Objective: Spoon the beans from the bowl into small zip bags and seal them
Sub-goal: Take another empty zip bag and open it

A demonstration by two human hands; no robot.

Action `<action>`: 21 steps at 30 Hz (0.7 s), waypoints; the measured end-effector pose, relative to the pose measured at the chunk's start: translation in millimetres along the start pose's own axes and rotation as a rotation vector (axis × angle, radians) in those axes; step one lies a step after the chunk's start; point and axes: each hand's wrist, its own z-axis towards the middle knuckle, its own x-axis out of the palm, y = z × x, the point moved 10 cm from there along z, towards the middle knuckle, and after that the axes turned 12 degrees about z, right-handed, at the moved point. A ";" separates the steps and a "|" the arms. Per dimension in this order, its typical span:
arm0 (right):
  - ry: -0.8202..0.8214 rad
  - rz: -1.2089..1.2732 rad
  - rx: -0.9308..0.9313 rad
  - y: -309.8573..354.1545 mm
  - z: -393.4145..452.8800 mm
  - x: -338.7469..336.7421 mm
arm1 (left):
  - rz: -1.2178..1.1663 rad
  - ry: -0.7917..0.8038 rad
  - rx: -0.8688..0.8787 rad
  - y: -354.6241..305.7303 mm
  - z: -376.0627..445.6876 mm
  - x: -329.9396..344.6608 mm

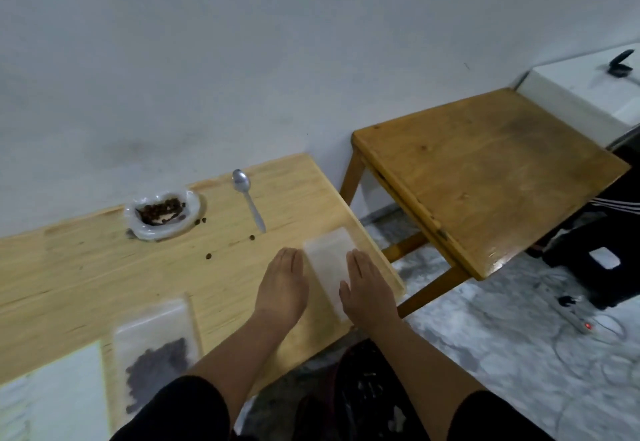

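An empty clear zip bag (327, 260) lies flat near the right edge of the light wooden table (86, 267). My left hand (282, 285) rests flat on the table just left of the bag, fingers straight. My right hand (367, 288) lies flat with straight fingers on the bag's right side. A shallow glass bowl (164, 215) with dark beans sits at the back of the table, against the wall. A metal spoon (247, 196) lies on the table to the right of the bowl. A zip bag holding beans (156, 350) lies at the near left.
A few loose beans (208, 256) are scattered between the bowl and my hands. A darker wooden table (485, 177) stands to the right, across a gap. A power strip (575, 316) and cables lie on the marbled floor. More clear bags (52, 395) lie at the near-left corner.
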 end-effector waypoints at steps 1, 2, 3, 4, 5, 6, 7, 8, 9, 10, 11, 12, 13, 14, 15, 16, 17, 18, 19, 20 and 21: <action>0.030 0.010 0.002 -7.7 -0.6 6.7 | 0.012 -0.002 0.024 -5.3 1.5 7.0; 0.026 0.013 0.001 -14.4 0.0 11.2 | 0.029 0.004 0.039 -8.1 3.2 13.5; 0.016 0.018 0.000 -20.8 0.5 16.1 | 0.046 0.026 0.043 -10.9 5.2 20.1; 0.024 0.027 0.007 -25.4 0.2 22.4 | 0.060 0.043 0.046 -12.9 7.3 25.2; 0.041 0.037 0.019 -30.4 -0.4 30.4 | 0.070 0.049 0.048 -13.9 9.7 28.0; 0.062 0.049 0.025 -34.8 -1.1 38.3 | 0.074 0.043 0.050 -14.4 12.4 31.1; 0.082 0.045 0.025 -37.2 -1.8 44.5 | 0.063 0.043 0.052 -14.3 15.3 34.0; 0.108 0.042 0.034 -39.2 -3.1 48.1 | 0.051 0.050 0.047 -14.4 18.1 36.6; 0.119 0.057 0.044 -40.9 -2.9 49.1 | 0.039 0.061 0.034 -14.6 21.6 37.2; 0.107 0.070 0.046 -41.6 -2.1 47.4 | 0.015 0.079 0.002 -12.3 26.3 39.6; 0.089 0.075 0.037 -40.9 -1.5 45.0 | -0.021 0.100 -0.045 -8.9 30.8 41.5; 0.070 0.069 0.018 -38.7 -1.5 42.4 | -0.051 0.113 -0.084 -6.6 34.3 42.4; 0.046 0.064 -0.005 -36.4 -1.3 39.7 | -0.063 0.117 -0.105 -6.0 37.0 42.4; 0.030 0.058 -0.020 -34.8 -2.1 38.5 | -0.065 0.123 -0.112 -6.4 39.2 43.3; 0.016 0.051 -0.027 -34.2 -2.8 37.7 | -0.068 0.131 -0.123 -6.1 40.8 44.7; 0.014 0.043 -0.030 -34.4 -3.6 37.7 | -0.071 0.136 -0.143 -4.6 41.8 45.9; 0.017 0.038 -0.027 -34.6 -4.5 37.2 | -0.078 0.134 -0.167 -2.6 42.6 46.8; 0.010 0.032 -0.026 -34.6 -4.6 36.0 | -0.088 0.121 -0.186 -0.7 43.5 47.0; 0.002 0.024 -0.030 -34.4 -4.4 34.9 | -0.096 0.105 -0.197 0.7 44.9 46.8; -0.009 0.020 -0.037 -34.6 -4.2 34.2 | -0.100 0.089 -0.200 1.4 46.3 46.3; -0.014 0.023 -0.041 -34.7 -3.8 33.8 | -0.103 0.076 -0.199 1.7 47.3 45.7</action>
